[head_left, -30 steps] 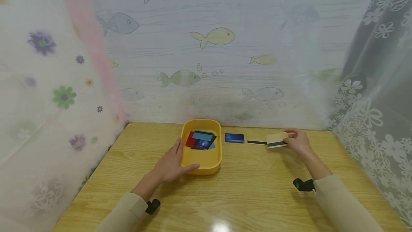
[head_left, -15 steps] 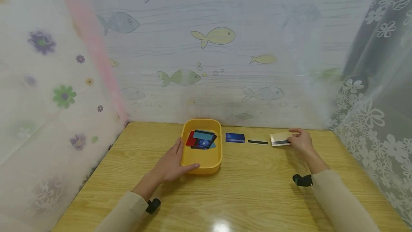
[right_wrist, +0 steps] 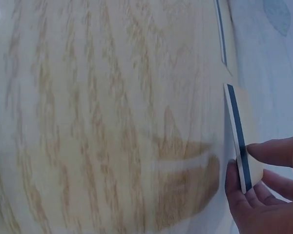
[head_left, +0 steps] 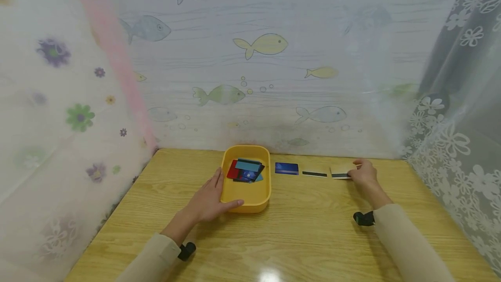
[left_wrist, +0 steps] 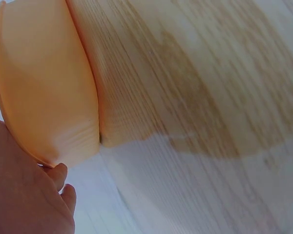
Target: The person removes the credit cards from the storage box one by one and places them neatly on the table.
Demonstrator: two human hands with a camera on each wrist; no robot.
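At the right end of a row of cards, my right hand (head_left: 364, 172) pinches a pale gold bank card (head_left: 339, 176) with a dark magnetic stripe. In the right wrist view that card (right_wrist: 238, 129) is tilted slightly, its lower edge close to the tabletop, with the thumb on its striped face. My left hand (head_left: 207, 199) rests against a yellow plastic tray (head_left: 246, 208), fingers spread along its left side and thumb over the near rim. Inside the tray lies a loose pile of cards (head_left: 246, 169), red, light blue and dark blue.
Left of the held card lie a similar striped card (head_left: 315, 174) and a blue bank card (head_left: 287, 168), flat in a row. Behind the wooden table (head_left: 305, 238) hangs a fish-print curtain (head_left: 258, 99); more curtains stand at both sides.
My right hand has moved the gold card slightly right, away from the striped card beside it, and lowered it to the table. The left hand and tray stay put.
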